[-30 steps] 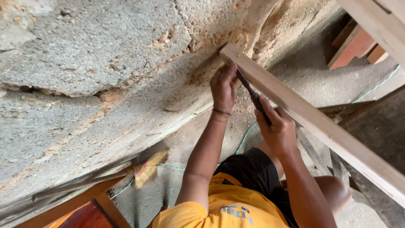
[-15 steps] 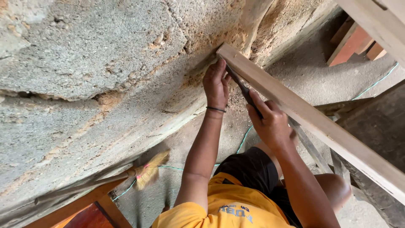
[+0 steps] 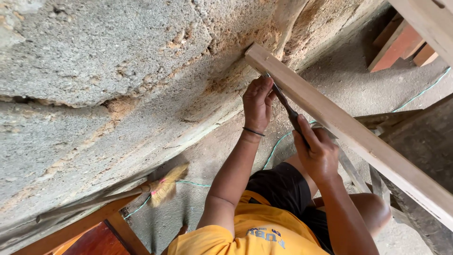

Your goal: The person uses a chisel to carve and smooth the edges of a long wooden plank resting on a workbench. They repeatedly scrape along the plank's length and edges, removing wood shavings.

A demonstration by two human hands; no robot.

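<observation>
A long pale wooden plank (image 3: 358, 137) runs from upper middle to lower right, its end against a rough wall. My right hand (image 3: 318, 153) grips the dark handle of a chisel (image 3: 285, 104) whose blade lies along the plank's edge near that end. My left hand (image 3: 257, 101), with a thin dark band on the wrist, curls its fingers around the blade close to the tip, touching the plank. An orange shirt and black shorts show below my arms.
A rough grey and orange concrete wall (image 3: 118, 85) fills the left. A straw broom (image 3: 165, 186) and a green string (image 3: 278, 144) lie on the dusty floor. Reddish wooden pieces (image 3: 396, 47) sit upper right, a wooden frame (image 3: 94, 226) lower left, dark timber (image 3: 415, 127) at right.
Both hands have slid with the chisel a little toward the plank's end by the wall. The grip of each hand looks unchanged.
</observation>
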